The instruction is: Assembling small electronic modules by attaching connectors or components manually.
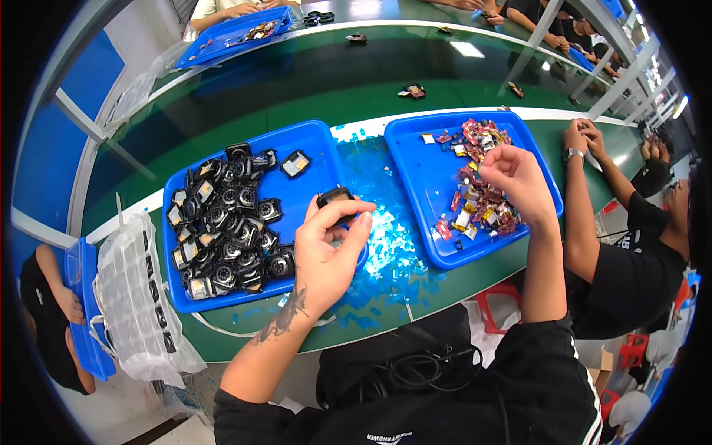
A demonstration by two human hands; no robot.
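My left hand (326, 256) is closed around a black smartwatch case (335, 196), held above the right edge of the left blue tray (315, 141). Inside that tray lies a heap of similar black watch cases (226, 215), with a single case (295, 164) apart from the heap. Over the right blue tray (406, 152) my right hand (523, 185) is raised, thumb and fingers pinched together. Whatever sits between those fingertips is too small to make out. Beneath it spreads a pile of small red, yellow and silver electronic parts (475, 206).
Small blue film pieces (389, 241) cover the table between the trays. A green conveyor belt (311, 89) carries a few scattered parts beyond. Stacked clear plastic trays (133, 289) stand at the left. A co-worker's arms (582, 200) are close on the right; another blue tray (237, 37) lies across the belt.
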